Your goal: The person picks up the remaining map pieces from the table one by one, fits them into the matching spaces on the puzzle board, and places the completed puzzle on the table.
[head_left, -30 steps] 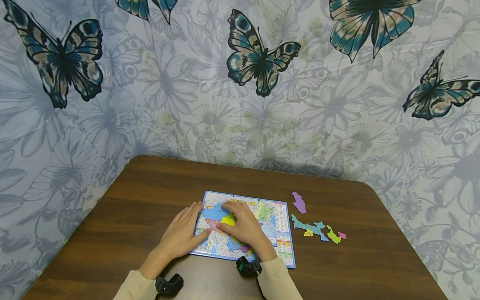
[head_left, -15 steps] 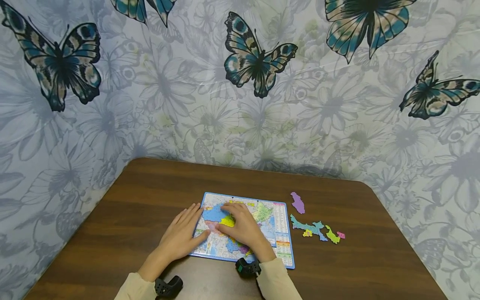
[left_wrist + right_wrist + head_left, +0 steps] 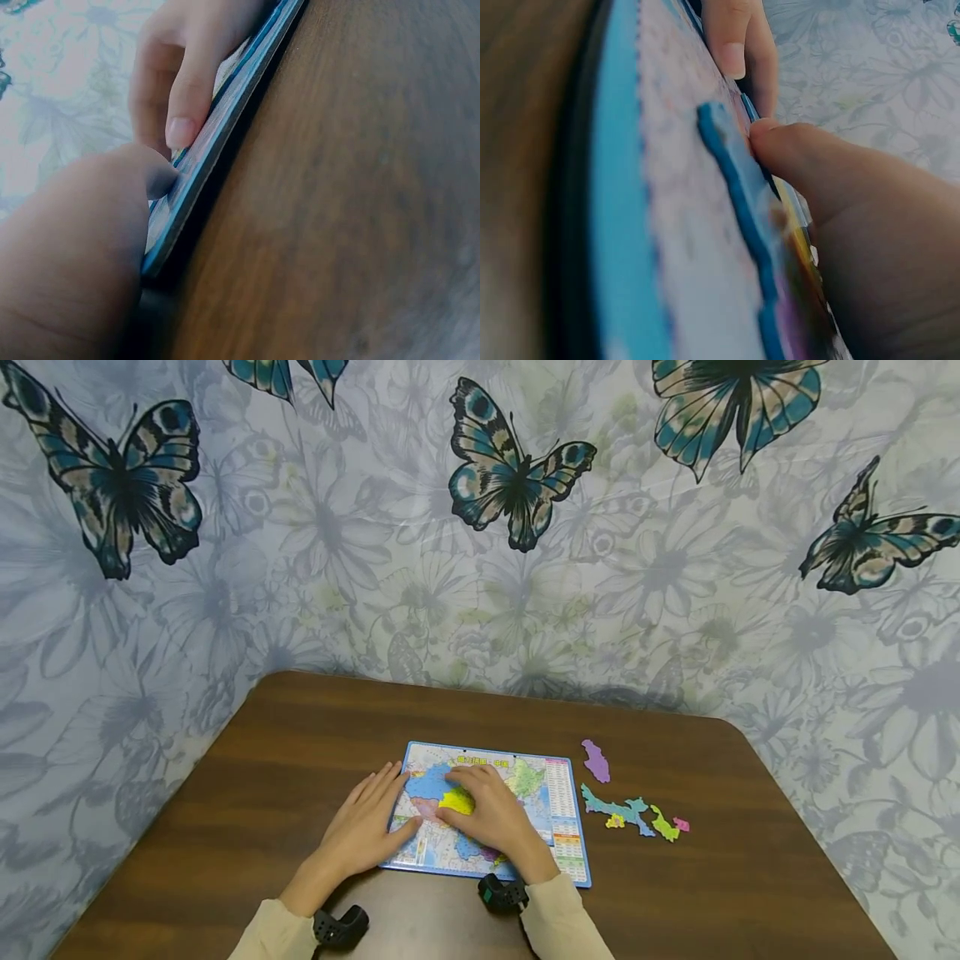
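Observation:
A map puzzle board (image 3: 566, 860) with a blue rim lies on the table. My left hand (image 3: 363, 822) rests along the board's left edge, fingers straight and thumb out over its lower left part. On the middle of the board is my right hand (image 3: 495, 810), its thumb and index finger spread apart around a yellow puzzle piece (image 3: 456, 801) and touching the map. A blue piece (image 3: 429, 783) and a pink piece (image 3: 425, 808) sit at the left of the map, a green piece (image 3: 525, 779) at upper right. My right palm hides part of the map.
Loose pieces lie right of the board: a purple one (image 3: 596, 762), a long teal one (image 3: 615, 807), a small yellow one (image 3: 615, 821), a lime one (image 3: 663, 825) and a pink one (image 3: 681, 824). Behind the brown table (image 3: 322, 718) hangs a butterfly-patterned cloth (image 3: 360, 568).
My right hand and wrist have shifted slightly to the right, showing a bit more of the yellow piece. The left hand stays at the board's edge, and the loose pieces have not moved.

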Motion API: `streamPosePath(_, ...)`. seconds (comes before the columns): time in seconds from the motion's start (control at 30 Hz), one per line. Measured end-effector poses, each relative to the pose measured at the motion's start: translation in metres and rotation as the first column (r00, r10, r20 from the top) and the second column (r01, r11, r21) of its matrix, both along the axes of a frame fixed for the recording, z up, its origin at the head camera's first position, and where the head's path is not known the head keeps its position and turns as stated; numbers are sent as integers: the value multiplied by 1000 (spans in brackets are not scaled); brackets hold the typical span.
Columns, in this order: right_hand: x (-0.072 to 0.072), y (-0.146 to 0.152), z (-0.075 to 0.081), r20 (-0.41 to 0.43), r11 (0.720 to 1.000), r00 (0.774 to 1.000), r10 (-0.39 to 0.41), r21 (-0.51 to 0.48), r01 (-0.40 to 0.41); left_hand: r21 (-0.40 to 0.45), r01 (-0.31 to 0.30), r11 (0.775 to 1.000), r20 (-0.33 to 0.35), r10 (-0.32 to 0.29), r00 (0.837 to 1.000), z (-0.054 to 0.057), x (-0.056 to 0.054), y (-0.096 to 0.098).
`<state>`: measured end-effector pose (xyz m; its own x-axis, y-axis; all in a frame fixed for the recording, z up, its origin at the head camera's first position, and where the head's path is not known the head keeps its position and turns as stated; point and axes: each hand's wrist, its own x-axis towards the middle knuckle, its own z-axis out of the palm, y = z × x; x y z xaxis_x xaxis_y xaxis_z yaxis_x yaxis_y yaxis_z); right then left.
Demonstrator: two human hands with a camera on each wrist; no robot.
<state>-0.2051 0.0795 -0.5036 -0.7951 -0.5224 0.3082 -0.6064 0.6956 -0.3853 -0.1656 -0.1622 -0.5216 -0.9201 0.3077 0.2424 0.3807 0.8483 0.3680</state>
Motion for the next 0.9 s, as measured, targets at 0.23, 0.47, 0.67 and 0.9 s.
streamPosePath(0.23, 13, 21, -2, -1, 1000, 1000, 26, 10, -26, -5, -6, 1000, 40, 6, 999, 0, 1, 2)
streamPosePath(0.47, 17, 39, -1, 2, 999, 999, 36, -11, -36, -6, -7, 1000, 15, 7, 1000, 2, -3, 0)
streamPosePath(0.67, 25, 55, 0, 54, 1000, 998, 21, 20, -22, 12, 1, 1000, 18, -1, 1000, 3, -4, -1)
streamPosePath(0.9, 34, 67, -1, 132, 1000, 991, -20, 11, 18, 7, 14, 1000, 7, -14, 1000, 1, -2, 0)
